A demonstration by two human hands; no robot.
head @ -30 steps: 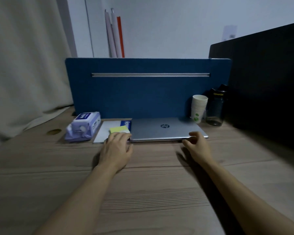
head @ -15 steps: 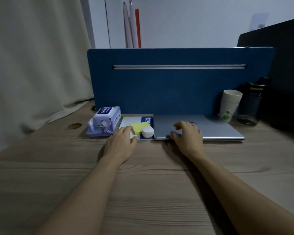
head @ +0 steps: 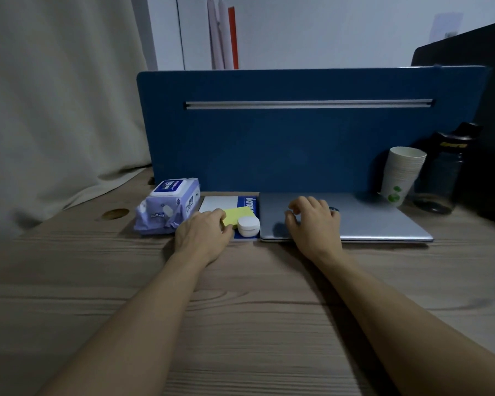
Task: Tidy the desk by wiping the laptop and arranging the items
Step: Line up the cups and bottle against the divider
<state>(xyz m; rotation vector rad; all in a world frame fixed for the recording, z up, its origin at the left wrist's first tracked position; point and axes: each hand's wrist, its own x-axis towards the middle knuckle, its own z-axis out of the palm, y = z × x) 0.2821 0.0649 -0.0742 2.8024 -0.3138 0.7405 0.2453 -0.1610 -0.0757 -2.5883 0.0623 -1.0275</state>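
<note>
- closed laptop (head: pixel 383 221), smooth silver slab with rounded corners, lies flat at the back of the wood-grain desk (head: pixel 240 324), right up against the blue felt-looking divider (head: pixel 297 144)
- right hand (head: pixel 315 224) sits on the lid's left half, fingers curled with the tips pressing down, not gripping anything
- left hand (head: pixel 203 235) rests on the notepad's near edge, fingertips touching the yellow sticky pad (head: pixel 237 217), loosely bent, can't tell if it's actually pinching it
- flat white and blue notepad (head: pixel 220 202) lies just left of the laptop, with a rounded white case (head: pixel 248 225) on top beside the stickies
- crinkly soft pack of wipes (head: pixel 167 205) further left
- stacked paper cups (head: pixel 402 175) and a dark bottle (head: pixel 446 172) stand far right
</note>
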